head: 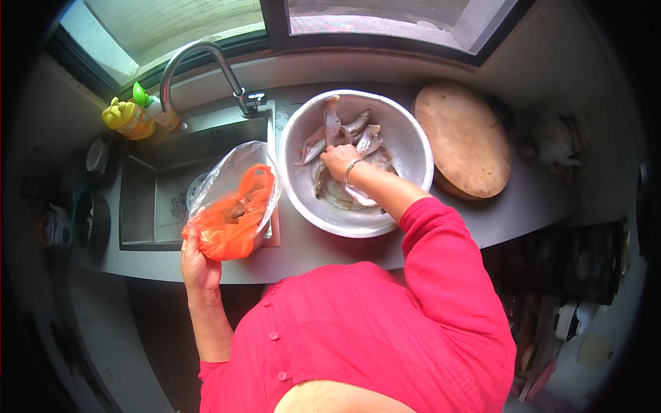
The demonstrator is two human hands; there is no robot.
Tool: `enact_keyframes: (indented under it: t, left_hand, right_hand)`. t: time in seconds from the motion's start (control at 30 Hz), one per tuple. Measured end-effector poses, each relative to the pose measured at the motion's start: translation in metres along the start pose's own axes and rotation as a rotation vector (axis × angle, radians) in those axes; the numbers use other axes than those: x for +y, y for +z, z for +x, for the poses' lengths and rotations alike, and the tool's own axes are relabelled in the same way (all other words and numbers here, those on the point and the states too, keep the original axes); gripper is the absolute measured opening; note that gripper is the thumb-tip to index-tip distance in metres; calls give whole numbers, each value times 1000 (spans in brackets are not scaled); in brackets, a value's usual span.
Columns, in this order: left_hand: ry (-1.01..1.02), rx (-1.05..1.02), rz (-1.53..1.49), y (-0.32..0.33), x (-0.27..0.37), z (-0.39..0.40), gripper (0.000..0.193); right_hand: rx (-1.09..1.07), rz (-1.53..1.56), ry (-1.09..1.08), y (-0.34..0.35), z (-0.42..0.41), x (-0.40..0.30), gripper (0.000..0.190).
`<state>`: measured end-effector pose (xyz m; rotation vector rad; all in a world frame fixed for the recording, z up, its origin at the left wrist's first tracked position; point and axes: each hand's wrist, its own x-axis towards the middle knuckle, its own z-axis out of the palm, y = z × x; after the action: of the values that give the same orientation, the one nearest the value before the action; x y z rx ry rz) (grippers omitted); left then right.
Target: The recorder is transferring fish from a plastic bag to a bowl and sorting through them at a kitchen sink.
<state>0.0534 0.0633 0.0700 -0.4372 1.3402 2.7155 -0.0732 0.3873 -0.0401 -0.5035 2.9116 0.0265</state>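
Note:
My left hand (199, 258) grips the edge of an orange plastic bag (232, 227) at the sink's front right corner. The orange bag lies in a clear plastic bag (227, 168) that lines a container, mostly hidden beneath. Something brownish shows in its folds. My right hand (341, 161), with a bracelet at the wrist, reaches into a large metal basin (408, 155). Its fingers are curled on a pale, slender fish (332, 121) that leans up toward the far wall; the fingertips are hidden. Several silvery fish (369, 139) lie around the hand.
Left of the basin is a steel sink (155, 144) with a curved faucet (206, 46). A yellow bottle (129, 118) and a green-topped bottle (150, 100) stand behind it. A round wooden chopping board (465, 139) sits right of the basin. Dark bowls (92, 217) stand at far left.

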Motion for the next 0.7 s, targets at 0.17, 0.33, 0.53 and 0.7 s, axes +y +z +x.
enact_keyframes:
  t: [0.17,0.33,0.53,0.7]
  left_hand:
    - [-4,4,16,-5,0,-2,40]
    - [-23,-18,-11,-6,0,0,40]
    - [-29,-51,-26,-10,2,2,41]
    - [-55,-61,-42,-6,0,7,41]
  right_hand:
    - [48,311,182,-24,-10,34,17]
    - [-192,263,187,-33,-46,78,25]
    - [-452,-215,-73,-29,-109,78,43]
    - [-410,-155,-166,-12,-101,80,34]
